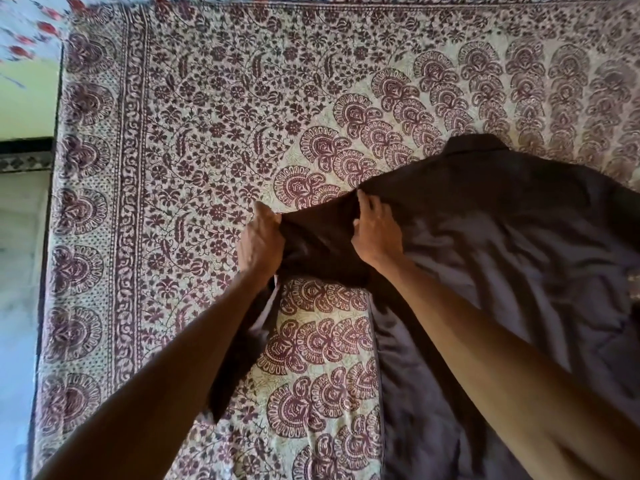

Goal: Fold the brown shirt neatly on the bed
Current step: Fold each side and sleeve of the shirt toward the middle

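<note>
The brown shirt [502, 244] lies spread on the bed at the right, collar pointing away from me. Its left short sleeve [318, 244] sticks out toward the middle of the bed. My left hand [260, 242] grips the outer end of that sleeve. My right hand [375, 233] rests fingers-down on the sleeve near the shoulder seam, pinching the cloth there. Both forearms reach in from the bottom edge and cover part of the shirt's lower body.
A cream bedspread with maroon floral and fan print [207, 150] covers the whole bed. Its left edge [52, 237] drops to a pale floor. A flowered cloth [31, 32] shows at the top left corner.
</note>
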Demonstrator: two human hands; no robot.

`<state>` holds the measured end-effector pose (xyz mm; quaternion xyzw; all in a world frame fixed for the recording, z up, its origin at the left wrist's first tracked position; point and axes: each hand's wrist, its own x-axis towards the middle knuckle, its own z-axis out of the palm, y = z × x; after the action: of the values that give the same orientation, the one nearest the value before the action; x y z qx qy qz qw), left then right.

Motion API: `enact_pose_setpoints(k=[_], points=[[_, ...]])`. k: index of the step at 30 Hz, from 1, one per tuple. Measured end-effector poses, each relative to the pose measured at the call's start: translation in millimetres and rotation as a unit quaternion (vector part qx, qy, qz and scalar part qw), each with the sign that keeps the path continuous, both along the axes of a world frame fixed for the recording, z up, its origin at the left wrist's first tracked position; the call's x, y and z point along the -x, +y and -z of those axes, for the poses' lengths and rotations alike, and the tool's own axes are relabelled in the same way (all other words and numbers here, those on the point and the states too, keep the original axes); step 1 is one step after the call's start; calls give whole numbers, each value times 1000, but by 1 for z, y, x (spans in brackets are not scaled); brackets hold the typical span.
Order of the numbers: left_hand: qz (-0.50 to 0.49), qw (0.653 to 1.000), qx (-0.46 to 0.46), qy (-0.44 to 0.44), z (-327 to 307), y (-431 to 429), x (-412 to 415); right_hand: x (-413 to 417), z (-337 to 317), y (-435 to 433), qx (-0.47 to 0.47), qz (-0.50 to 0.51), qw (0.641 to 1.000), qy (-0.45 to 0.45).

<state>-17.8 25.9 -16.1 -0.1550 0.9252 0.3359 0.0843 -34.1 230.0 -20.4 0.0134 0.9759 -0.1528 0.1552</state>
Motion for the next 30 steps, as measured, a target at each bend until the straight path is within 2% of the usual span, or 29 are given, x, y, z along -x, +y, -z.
enact_pose_setpoints(k=[2,4,8,10,12,14,16,18,20,21,22,23,25,26,28,30], points=[[51,999,-6,-12,2,-19,14,1,7,-2,-20,6,1000,-16],[111,991,13,-74,7,-41,19,-3,10,-6,-53,-11,998,-21],[185,960,-62,-199,7,-75,4,-21,19,-24,-81,-8,996,-24],[247,923,-82,-283,-1,-88,-10,-32,28,-36,-74,9,996,-42],[293,868,-96,-389,-5,-104,-25,-37,35,-45,-60,36,997,-38],[305,831,-115,-451,-8,-121,-37,-38,38,-46,-54,52,997,-30],[253,840,-164,-451,-15,-143,-48,-38,39,-47,-55,46,997,-35],[111,850,-320,-404,-27,-164,-57,-37,37,-48,-68,36,995,-56],[-7,809,-469,-354,-39,-179,-63,-29,28,-55,-103,42,989,-92],[-12,801,-492,-339,-44,-184,-67,-25,19,-65,-125,46,985,-111],[4,810,-481,-335,-50,-185,-71,-21,5,-78,-137,40,984,-108],[44,837,-432,-333,-52,-187,-75,-18,-8,-94,-124,13,990,-70],[139,895,-277,-321,-52,-189,-83,-18,-28,-132,-17,-104,994,18],[171,908,-219,-312,-49,-192,-87,-21,-38,-154,44,-182,982,13],[177,927,-166,-285,-44,-198,-95,-31,-54,-198,84,-327,935,-110],[82,956,-174,-223,-46,-203,-100,-35,-64,-229,52,-390,880,-267]])
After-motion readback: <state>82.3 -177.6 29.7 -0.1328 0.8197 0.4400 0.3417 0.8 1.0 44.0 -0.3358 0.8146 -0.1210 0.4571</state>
